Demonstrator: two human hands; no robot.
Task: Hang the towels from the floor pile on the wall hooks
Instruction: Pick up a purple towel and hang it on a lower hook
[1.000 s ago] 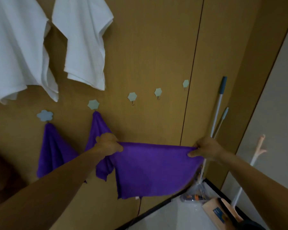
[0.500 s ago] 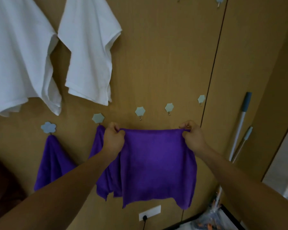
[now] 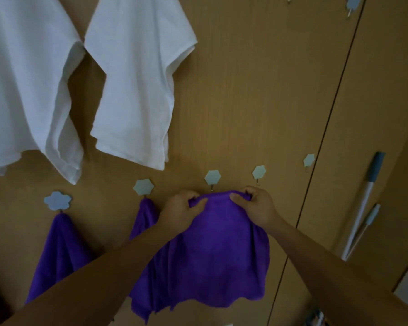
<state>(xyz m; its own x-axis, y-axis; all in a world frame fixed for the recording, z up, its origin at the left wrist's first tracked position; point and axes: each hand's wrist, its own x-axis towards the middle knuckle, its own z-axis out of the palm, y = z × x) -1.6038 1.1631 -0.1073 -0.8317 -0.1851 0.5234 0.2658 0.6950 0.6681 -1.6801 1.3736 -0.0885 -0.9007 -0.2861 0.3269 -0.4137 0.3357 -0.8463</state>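
Half a second ago the two hands held the purple towel (image 3: 212, 252) stretched wide and flat. Now they have slid close together, and the top edge is bunched into a soft hump between them. That hump sits just under the third hook (image 3: 212, 178) in the low row, nearly touching its little metal prong. I think this means the towel is about to go on that hook; it is not on yet.

The left hand (image 3: 179, 211) pinches the bunched top edge with thumb and curled fingers. The right hand (image 3: 257, 208) pinches it too, thumb in front and fingers curled over the top. The rest of the towel hangs down loose from both hands, in front of the wall (image 3: 257, 102).

The towel looks fuzzy and floppy, with a wavy bottom edge. Two more purple towels already hang, one from the cloud-shaped hook (image 3: 57, 200) and one from the second hook (image 3: 143, 187). The hooks are flat, pale blue shapes, most with six sides. Two hooks (image 3: 258, 172) further right have nothing on them. The wall is smooth brown wood. Above hang two white cloths (image 3: 137, 78), thin and creased. At the right lean two poles (image 3: 363, 208) with blue-grey grips.
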